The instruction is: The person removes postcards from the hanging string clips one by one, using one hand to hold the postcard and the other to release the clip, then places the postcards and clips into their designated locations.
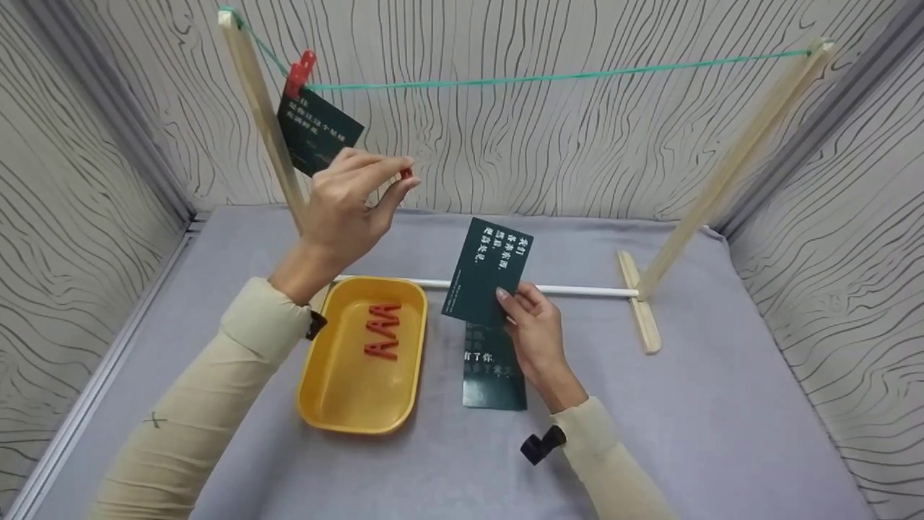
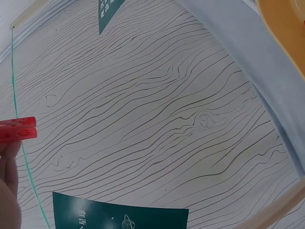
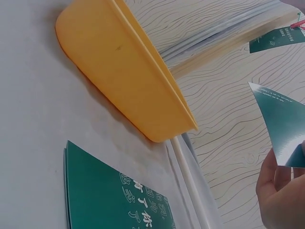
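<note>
My left hand (image 1: pixel 346 206) is raised near the hanging card and pinches a small red clothespin (image 2: pixel 19 130) between thumb and fingertips. In the left wrist view the pin appears close to the green string, but I cannot tell whether they touch. My right hand (image 1: pixel 538 336) grips a dark green card (image 1: pixel 482 271) with white lettering by its lower edge, thumb on the printed face. Below it, a stack of similar cards (image 3: pixel 112 191) lies on the cloth. Another card (image 1: pixel 312 130) hangs tilted at the string's left end under a red clothespin (image 1: pixel 298 76).
A green string (image 1: pixel 534 78) runs between a left wooden post (image 1: pixel 260 108) and a right wooden post (image 1: pixel 736 173). A white rod (image 1: pixel 588 291) crosses low between them. Several red clothespins (image 1: pixel 382 330) lie in a yellow tray (image 1: pixel 354 404) on the grey cloth (image 1: pixel 707 419).
</note>
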`<state>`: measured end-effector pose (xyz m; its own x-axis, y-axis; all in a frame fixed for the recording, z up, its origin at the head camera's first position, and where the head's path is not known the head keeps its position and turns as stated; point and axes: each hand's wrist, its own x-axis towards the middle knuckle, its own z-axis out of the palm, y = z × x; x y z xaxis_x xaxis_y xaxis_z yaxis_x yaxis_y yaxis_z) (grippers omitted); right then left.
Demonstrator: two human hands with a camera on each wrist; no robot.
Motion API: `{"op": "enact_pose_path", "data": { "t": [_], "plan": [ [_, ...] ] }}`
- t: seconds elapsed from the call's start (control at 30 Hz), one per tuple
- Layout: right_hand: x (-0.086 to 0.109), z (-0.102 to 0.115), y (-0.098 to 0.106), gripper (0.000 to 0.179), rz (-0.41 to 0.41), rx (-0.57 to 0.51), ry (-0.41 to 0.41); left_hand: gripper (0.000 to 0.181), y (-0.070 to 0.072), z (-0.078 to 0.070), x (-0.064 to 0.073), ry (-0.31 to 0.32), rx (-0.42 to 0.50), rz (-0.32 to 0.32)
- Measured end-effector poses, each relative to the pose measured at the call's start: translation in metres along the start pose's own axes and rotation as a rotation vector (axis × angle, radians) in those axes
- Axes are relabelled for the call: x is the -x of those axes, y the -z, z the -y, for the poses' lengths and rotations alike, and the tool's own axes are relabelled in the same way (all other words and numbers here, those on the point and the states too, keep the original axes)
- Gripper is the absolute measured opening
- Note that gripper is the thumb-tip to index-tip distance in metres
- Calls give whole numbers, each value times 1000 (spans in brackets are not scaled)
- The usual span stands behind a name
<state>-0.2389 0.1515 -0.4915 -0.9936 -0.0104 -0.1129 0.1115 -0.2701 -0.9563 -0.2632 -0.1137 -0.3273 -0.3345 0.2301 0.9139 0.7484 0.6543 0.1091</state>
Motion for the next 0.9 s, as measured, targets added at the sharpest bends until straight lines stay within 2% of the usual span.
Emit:
{"op": "enact_pose_path", "data": {
  "t": [0.33,0.57,0.73,0.9],
  "plan": [
    [3,-6,8,30,-16,48,-21,26,-3,-1,21,39,-14,140],
    [5,-7,12,29,-20,34,-20,30,-2,-2,27,87,-14,224],
    [6,-9,14,28,-21,12,-30,32,-1,-3,31,119,0,327],
    [8,-12,14,29,-24,-5,-35,32,-2,-3,37,178,20,415]
  ]
}}
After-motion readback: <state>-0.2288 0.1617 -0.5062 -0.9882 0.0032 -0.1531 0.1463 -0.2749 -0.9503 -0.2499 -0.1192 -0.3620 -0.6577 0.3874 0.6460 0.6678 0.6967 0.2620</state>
